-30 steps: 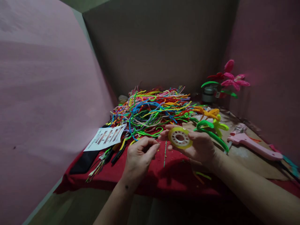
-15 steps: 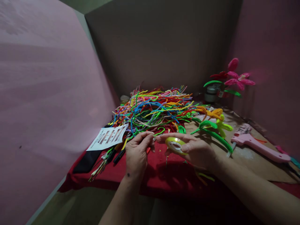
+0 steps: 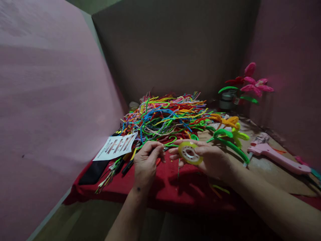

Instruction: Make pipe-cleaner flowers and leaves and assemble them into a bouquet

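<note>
My right hand (image 3: pixel 213 160) holds a roll of clear yellowish tape (image 3: pixel 184 157), its flat side and white core turned toward me. The fingers of that hand stretch out behind the roll, and the thumb lies at its edge. To the left, my left hand (image 3: pixel 147 162) is closed in a pinch above the red cloth (image 3: pixel 160 187). Something small and shiny shows at its fingertips, too small to name. A gap separates the two hands. Just beyond them lies a large heap of coloured pipe cleaners (image 3: pixel 165 117).
A pink glue gun (image 3: pixel 278 155) rests on a brown board (image 3: pixel 265 174) at right, near green and orange pipe-cleaner pieces (image 3: pixel 224 120). Pink pipe-cleaner flowers (image 3: pixel 257 86) stand behind. At left, a printed sheet (image 3: pixel 115 147) partly covers a dark flat object (image 3: pixel 92 173).
The tape roll has turned so that its side faces me more, and my right fingers have spread. My left hand keeps its pinch in nearly the same place.
</note>
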